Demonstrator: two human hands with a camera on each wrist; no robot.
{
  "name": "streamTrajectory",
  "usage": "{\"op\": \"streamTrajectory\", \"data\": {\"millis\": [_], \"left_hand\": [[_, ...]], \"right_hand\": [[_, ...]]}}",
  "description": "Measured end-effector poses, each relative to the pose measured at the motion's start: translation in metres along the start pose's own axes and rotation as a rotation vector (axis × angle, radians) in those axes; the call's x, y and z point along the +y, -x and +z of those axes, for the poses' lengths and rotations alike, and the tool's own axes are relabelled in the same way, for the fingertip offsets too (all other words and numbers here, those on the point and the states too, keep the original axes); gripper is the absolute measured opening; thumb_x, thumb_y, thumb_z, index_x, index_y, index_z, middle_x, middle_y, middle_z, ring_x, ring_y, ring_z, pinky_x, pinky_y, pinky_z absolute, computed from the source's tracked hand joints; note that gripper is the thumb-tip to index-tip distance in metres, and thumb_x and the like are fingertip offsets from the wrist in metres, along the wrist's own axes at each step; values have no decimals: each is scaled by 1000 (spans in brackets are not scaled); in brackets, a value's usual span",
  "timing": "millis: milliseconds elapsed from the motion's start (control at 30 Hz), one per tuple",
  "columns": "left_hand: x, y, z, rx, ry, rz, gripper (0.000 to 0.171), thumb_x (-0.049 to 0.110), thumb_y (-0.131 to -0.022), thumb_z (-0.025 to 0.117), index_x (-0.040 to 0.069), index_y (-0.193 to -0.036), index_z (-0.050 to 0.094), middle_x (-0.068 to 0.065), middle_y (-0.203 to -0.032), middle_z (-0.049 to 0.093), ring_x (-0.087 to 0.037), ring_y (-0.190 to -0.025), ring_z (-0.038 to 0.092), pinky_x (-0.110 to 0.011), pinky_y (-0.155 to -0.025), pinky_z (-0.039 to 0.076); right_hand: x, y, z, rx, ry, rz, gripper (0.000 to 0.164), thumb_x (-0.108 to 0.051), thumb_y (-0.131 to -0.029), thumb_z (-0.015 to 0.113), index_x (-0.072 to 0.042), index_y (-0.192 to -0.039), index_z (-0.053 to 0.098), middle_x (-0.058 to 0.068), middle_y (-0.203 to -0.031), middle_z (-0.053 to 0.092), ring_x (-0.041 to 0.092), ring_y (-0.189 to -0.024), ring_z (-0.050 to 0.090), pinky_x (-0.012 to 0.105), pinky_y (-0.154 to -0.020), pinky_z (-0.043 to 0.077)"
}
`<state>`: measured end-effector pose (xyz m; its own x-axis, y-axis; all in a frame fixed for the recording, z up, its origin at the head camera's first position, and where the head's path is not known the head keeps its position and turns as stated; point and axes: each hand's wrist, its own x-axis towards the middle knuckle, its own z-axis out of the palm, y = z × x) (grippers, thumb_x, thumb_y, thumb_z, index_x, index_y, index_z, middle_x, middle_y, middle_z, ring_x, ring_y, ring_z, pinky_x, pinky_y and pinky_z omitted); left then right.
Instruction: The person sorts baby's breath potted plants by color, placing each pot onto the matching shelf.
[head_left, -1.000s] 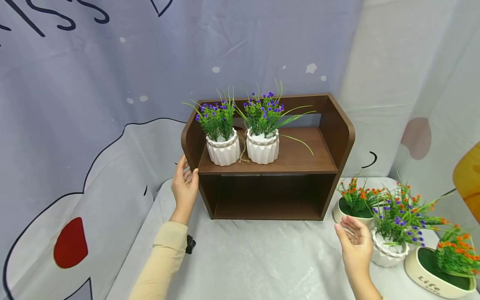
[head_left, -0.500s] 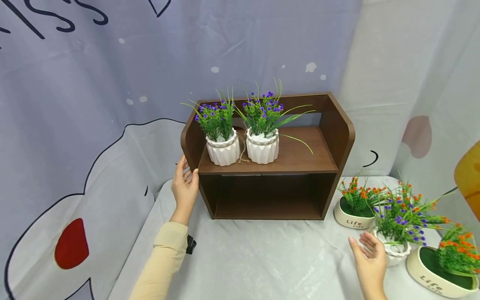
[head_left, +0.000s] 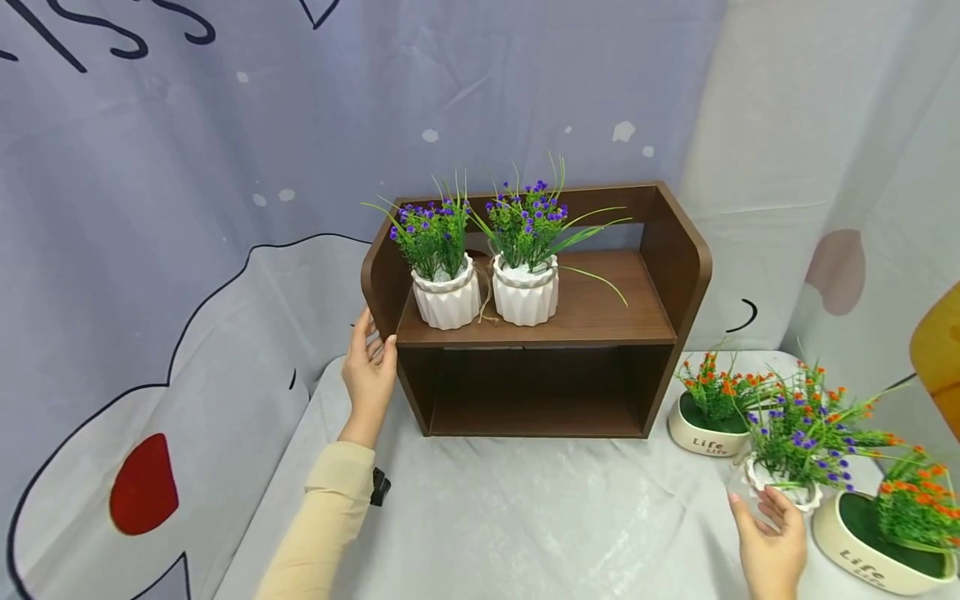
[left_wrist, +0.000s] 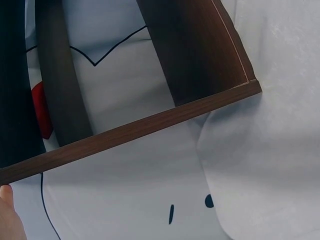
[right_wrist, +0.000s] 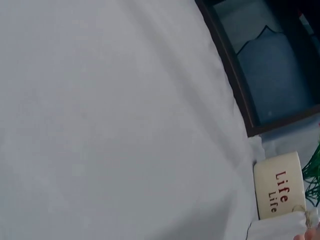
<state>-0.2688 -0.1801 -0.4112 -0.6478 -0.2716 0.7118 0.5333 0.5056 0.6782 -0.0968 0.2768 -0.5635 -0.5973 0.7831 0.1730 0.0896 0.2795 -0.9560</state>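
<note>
A two-tier brown wooden shelf [head_left: 536, 335] stands on the cloth-covered table. My left hand [head_left: 369, 377] rests against the outside of its left side panel, thumb at the front edge, some fingers partly hidden. The thumb [left_wrist: 7, 197] shows at that edge in the left wrist view. On the upper tier sit two fluted white pots [head_left: 447, 298] with purple flowers. To the right, my right hand [head_left: 774, 546] is at the front of a similar white flowerpot [head_left: 765, 477], fingers spread from the thumb. The hand covers the pot's lower part; fingertips [right_wrist: 311, 235] appear beside it in the right wrist view.
Two oval cream planters with orange flowers flank the white pot: one behind it [head_left: 708, 439], near the shelf's right side, another [head_left: 862, 550] at the right edge. A patterned curtain [head_left: 315, 150] hangs behind. A small black object [head_left: 380, 487] shows beside the left sleeve.
My right hand has moved right and toward the front, from before the rear cream planter to the white pot. The left hand keeps its place at the shelf.
</note>
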Motion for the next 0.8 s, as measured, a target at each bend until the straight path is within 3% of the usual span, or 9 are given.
{"op": "streamTrajectory", "data": {"millis": [133,267,333,400,500,633,800], "left_hand": [[1,-1,0,1,-10,2,50,-2,-88,63,5,-135,49,-26,-113,60,-40,-94,67,-44,-78,57],[1,-1,1,-2,-7,-1,50,-2,-89,63,5,-136,48,-27,-114,60,-40,-94,67,-45,-78,57],[1,-1,1,-6,-3,-3,50,-2,-89,63,5,-136,48,-27,-115,60,-41,-95,66,-45,-79,57],[2,-1,0,-7,-4,-12,50,-2,-89,63,5,-136,48,-27,-115,59,-40,-95,66,-45,-79,57],[1,-1,0,1,-6,-25,50,-2,-88,63,5,-136,49,-26,-115,60,-39,-95,67,-44,-79,57],[0,-1,0,4,-4,-31,51,-2,-88,63,6,-136,49,-25,-114,60,-39,-95,67,-45,-79,57],[-1,-1,1,4,-5,-27,51,-2,-88,63,7,-136,49,-25,-114,61,-40,-95,67,-46,-79,56]], "right_hand": [[-11,2,-6,31,4,-23,45,-14,-84,71,0,-123,56,-33,-94,44,-17,-87,42,-3,-73,34],[-12,3,-8,104,-16,11,29,-15,-82,73,-26,-105,58,-31,-94,44,-18,-87,43,0,-74,35],[-11,3,-9,142,-25,35,35,-17,-81,74,-38,-97,51,-29,-94,43,-17,-87,42,2,-74,35],[-9,3,-10,170,-19,46,38,-19,-80,74,-40,-97,48,-28,-96,39,-17,-87,41,3,-75,34],[-8,3,-11,190,-8,47,35,-20,-79,75,-28,-106,55,-26,-99,32,-17,-88,39,5,-75,32],[-7,0,-11,215,8,61,49,-21,-78,76,-12,-120,55,-26,-101,28,-17,-89,37,7,-75,31],[-4,-2,-11,221,13,75,65,-21,-77,77,-1,-132,48,-23,-109,31,-14,-93,37,9,-80,34]]}}
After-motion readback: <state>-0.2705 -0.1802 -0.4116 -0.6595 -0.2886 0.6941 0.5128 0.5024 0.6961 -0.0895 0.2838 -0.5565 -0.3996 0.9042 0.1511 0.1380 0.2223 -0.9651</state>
